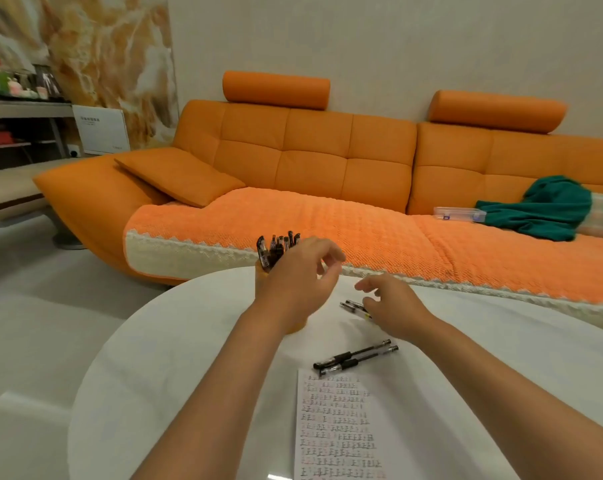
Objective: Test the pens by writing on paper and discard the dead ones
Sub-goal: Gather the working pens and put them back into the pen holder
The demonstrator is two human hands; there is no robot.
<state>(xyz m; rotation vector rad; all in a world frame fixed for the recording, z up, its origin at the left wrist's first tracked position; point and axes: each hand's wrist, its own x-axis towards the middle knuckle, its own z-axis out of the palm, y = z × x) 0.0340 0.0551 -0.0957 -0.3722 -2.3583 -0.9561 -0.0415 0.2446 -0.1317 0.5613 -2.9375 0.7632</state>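
An orange holder (260, 273) with several black pens (276, 248) stands at the far side of the white round table (161, 348). My left hand (301, 277) hovers in front of it with loosely curled fingers and holds nothing, hiding most of the holder. My right hand (393, 304) lies over two pens (352, 305) on the table, its relaxed fingertips at their ends. Two more black pens (357, 356) lie side by side just above a sheet of paper (334, 431) covered with rows of writing.
An orange sofa (310, 161) runs behind the table, close to its far edge. A loose cushion (178, 174), a clear plastic box (459, 214) and a green cloth (542, 209) lie on it. A shelf unit (19, 126) stands at the far left.
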